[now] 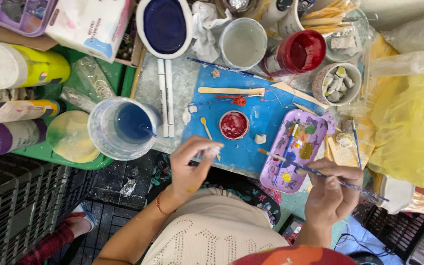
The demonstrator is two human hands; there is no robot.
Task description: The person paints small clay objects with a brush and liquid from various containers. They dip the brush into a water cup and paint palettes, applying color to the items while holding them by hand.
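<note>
My left hand [191,164] pinches a small white piece [212,151] at the near edge of the blue mat [266,115]. My right hand [332,189] holds a thin blue paintbrush [320,172] whose tip points left over the purple paint palette [298,147]. A second brush lies in the palette. A small round dish of red paint [234,124] sits on the mat just beyond my left hand, with a small wooden spoon [206,127] beside it.
A clear cup of blue water [123,127] stands left of the mat, two white markers [165,95] next to it. At the back are a blue dish [165,25], a grey-water cup [243,43], a red cup [300,51] and a bowl of white pieces [336,83]. Yellow plastic bag [413,127] at right.
</note>
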